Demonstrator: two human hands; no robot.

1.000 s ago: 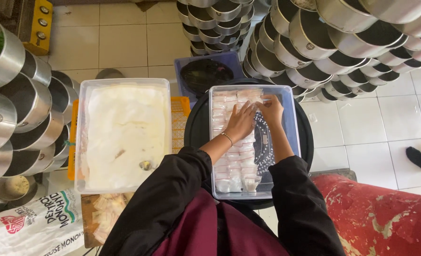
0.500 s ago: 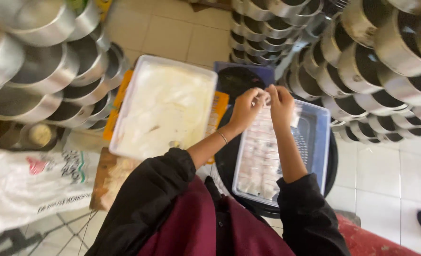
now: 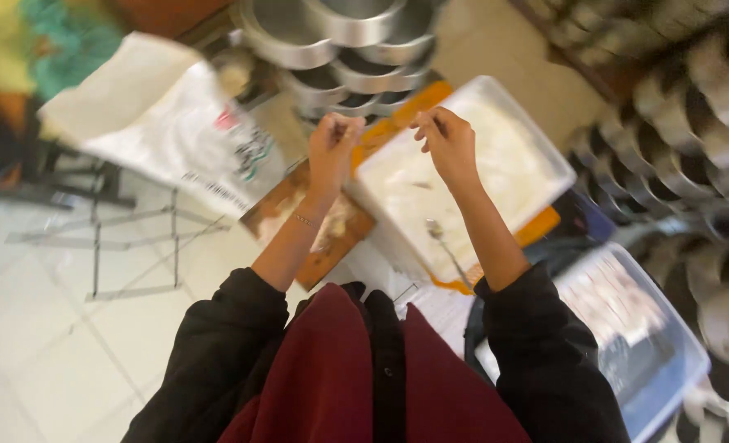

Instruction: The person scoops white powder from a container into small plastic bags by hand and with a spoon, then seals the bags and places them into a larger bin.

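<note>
Although the view is tilted and blurred, the layout can be read from left to right. At far left a white printed sack (image 3: 168,123) leans over a thin metal rack (image 3: 127,238) on the pale tiled floor (image 3: 36,361). Next comes a brown wooden board (image 3: 332,246) carrying pale scraps. Above it is the left hand (image 3: 332,148), raised, fingers curled and pinched together; whether anything is caught between them cannot be told. Stacked round metal pans (image 3: 356,49) stand behind the hands. The right hand (image 3: 445,139) is held at the same height, just beside the left but apart from it, fingers loosely bent with thumb and forefinger close; any small item in that pinch is too blurred to make out. Directly beneath the right hand lies the white rectangular tray (image 3: 537,143), set on an orange mat (image 3: 545,226), filled with a pale, smooth, dough-like layer marked by a few darker flecks. A metal spoon (image 3: 446,246) rests on its near part. The layer looks soft and sticky: it would likely yield to a fingertip, tear rather than lift whole, and cling to skin. It is best taken in small pinches or with the spoon, while the tray itself is gripped by its rigid rim. At lower right a clear lidded box (image 3: 627,328) holds rows of small pale pieces, and more pans (image 3: 692,123) crowd the right edge.
</note>
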